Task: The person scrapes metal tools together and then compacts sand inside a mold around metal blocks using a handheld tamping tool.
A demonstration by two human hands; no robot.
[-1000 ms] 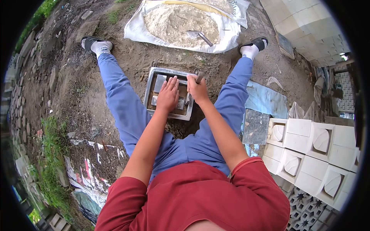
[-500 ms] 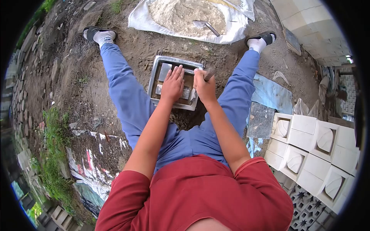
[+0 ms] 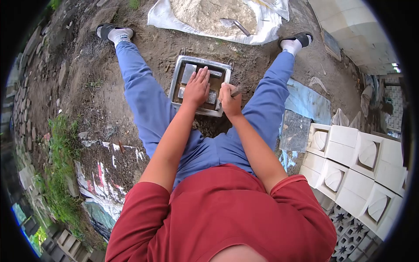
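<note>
A square metal mould [image 3: 177, 78] lies on the ground between my legs, with flat metal blocks inside it, among them a grey plate [image 3: 188, 73]. My left hand [image 3: 197, 88] rests flat over the mould's middle, fingers stretched out and touching the blocks. At the mould's right rim, my right hand [image 3: 230, 99] is closed around the dark handle [image 3: 236, 91] of a small trowel. Its blade is mostly hidden beside the hand.
A white sack [image 3: 159, 18] with a heap of pale powder [image 3: 200, 11] lies ahead, another trowel [image 3: 235, 25] on it. White moulded blocks [image 3: 345, 135] are stacked at right, near a blue sheet [image 3: 307, 102]. Grass [image 3: 61, 153] grows at left.
My right hand has shifted along the mould's right rim toward my body. My left hand stays flat on the blocks. The whole view has tilted slightly.
</note>
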